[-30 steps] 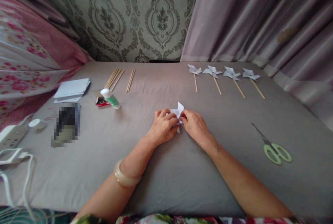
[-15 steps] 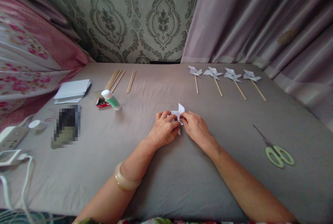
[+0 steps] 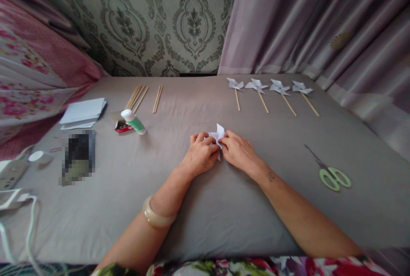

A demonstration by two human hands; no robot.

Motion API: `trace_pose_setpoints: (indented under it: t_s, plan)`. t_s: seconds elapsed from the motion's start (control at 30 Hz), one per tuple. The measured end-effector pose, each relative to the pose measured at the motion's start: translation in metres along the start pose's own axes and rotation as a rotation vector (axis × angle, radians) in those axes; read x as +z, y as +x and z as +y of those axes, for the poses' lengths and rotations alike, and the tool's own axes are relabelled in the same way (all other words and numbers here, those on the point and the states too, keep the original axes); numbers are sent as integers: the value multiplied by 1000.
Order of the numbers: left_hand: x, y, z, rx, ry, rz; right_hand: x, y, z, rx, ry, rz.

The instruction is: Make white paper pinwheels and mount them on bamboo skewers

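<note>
A white paper pinwheel (image 3: 220, 131) lies on the grey cloth between my hands, partly covered by fingers. My left hand (image 3: 201, 152) has its fingers curled over the left side of the paper. From the right, my right hand (image 3: 238, 152) pinches the paper near its middle. One blade sticks up at the far side and a small tip shows below the fingers. Whether a pin or anything else is under the fingertips cannot be made out.
Several finished pinwheels (image 3: 256, 86) on sticks lie at the back right. Green-handled scissors (image 3: 329, 173) rest at right. At left are wooden sticks (image 3: 136, 98), a glue stick (image 3: 133, 122), a small red box (image 3: 122, 127), folded white papers (image 3: 82, 113), a blurred dark item (image 3: 78, 156) and a power strip (image 3: 11, 173).
The whole view has shifted slightly, so the things on the cloth appear a little further left. Both hands stay on the paper pinwheel, with only slight finger movement.
</note>
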State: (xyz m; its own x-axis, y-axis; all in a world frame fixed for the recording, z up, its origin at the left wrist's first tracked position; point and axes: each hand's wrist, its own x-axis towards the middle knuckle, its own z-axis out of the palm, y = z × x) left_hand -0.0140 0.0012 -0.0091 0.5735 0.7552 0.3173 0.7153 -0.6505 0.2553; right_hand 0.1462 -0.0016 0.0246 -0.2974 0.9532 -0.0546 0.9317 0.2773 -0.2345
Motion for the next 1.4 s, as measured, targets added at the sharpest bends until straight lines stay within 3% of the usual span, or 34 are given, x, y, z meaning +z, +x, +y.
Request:
trace_pose_setpoints:
  t_s: [0.13,0.23,0.43,0.6,0.93,1.4]
  plan:
    - [0,0,-2,-43,-80,13,-12,4,0,-64,-48,-69]
    - [-7,3,-3,-194,-241,68,-20,14,-1,-76,-75,-116]
    - [-13,6,-15,-537,-481,308,-32,31,-4,-98,-116,-260]
    - [-9,7,-21,-691,-560,361,-32,37,-6,-98,-135,-304]
    - [-5,6,-24,-761,-564,376,-30,41,-7,-103,-124,-306]
    - [-10,7,-18,-727,-398,325,-36,39,-6,-56,-98,-300]
